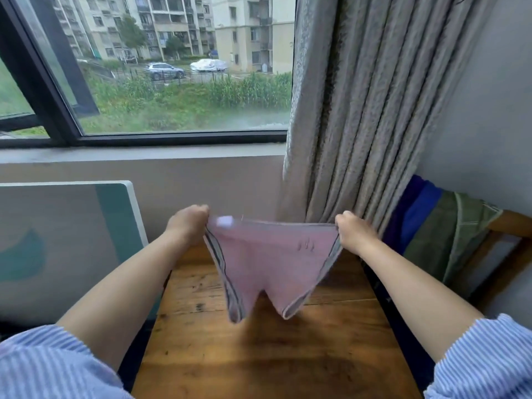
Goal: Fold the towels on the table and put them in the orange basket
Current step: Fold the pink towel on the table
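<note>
We find the pink towel [270,260] held above the table [259,355], left hand [188,223] and right hand [355,233] pinching its top corners. Soft, limp, apparently light; corners suit gripping.

No text, brand or number can be read anywhere. The pink towel [267,260] has a small white label [225,221] at its top edge, near the left hand [188,226], but it is blurred and no letters show on it. The dark marks on the towel are not clear enough to read.
</note>
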`<state>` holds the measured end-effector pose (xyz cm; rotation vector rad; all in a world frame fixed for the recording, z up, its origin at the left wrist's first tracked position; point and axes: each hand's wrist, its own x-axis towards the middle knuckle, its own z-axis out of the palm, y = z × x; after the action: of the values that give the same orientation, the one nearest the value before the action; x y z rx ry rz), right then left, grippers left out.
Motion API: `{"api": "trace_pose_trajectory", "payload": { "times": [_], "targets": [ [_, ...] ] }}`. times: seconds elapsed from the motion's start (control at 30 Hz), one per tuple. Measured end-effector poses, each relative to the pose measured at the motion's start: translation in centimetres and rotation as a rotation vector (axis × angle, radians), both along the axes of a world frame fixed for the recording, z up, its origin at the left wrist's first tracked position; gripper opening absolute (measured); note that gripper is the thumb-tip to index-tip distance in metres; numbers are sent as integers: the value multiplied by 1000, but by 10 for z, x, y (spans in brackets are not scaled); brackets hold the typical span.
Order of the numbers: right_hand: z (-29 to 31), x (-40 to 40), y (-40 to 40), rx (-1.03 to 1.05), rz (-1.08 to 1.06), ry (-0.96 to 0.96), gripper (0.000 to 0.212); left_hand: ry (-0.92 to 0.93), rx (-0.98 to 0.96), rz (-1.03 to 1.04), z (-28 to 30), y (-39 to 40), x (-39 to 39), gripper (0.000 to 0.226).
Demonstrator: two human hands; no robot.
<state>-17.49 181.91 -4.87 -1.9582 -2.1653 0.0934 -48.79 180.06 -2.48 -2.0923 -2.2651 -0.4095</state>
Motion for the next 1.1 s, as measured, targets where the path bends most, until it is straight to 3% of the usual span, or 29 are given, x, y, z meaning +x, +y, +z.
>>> {"api": "trace_pose_trajectory", "payload": {
  "times": [0.07, 0.23, 0.43, 0.83, 1.0, 1.1],
  "targets": [
    [-4, -1, 1, 15, 16, -5, 17, 43, -90, 47, -6, -1, 2, 24],
    [2, 1, 9, 178, 4, 23, 17, 92, 16, 44, -6, 6, -4, 20],
    [10, -8, 28, 211, -69, 196, 20, -176, 64, 159, 1, 27, -5, 25],
    [13, -42, 84, 151, -58, 369, 23, -277, 144, 273, -2, 55, -27, 24],
    [18, -57, 101, 242, -18, 455, 23, -264, 300, 240, 7, 64, -45, 24],
    [4, -59, 97, 248, -3, 415, 20, -139, 250, 197, -6, 54, -56, 22]
  ]
}}
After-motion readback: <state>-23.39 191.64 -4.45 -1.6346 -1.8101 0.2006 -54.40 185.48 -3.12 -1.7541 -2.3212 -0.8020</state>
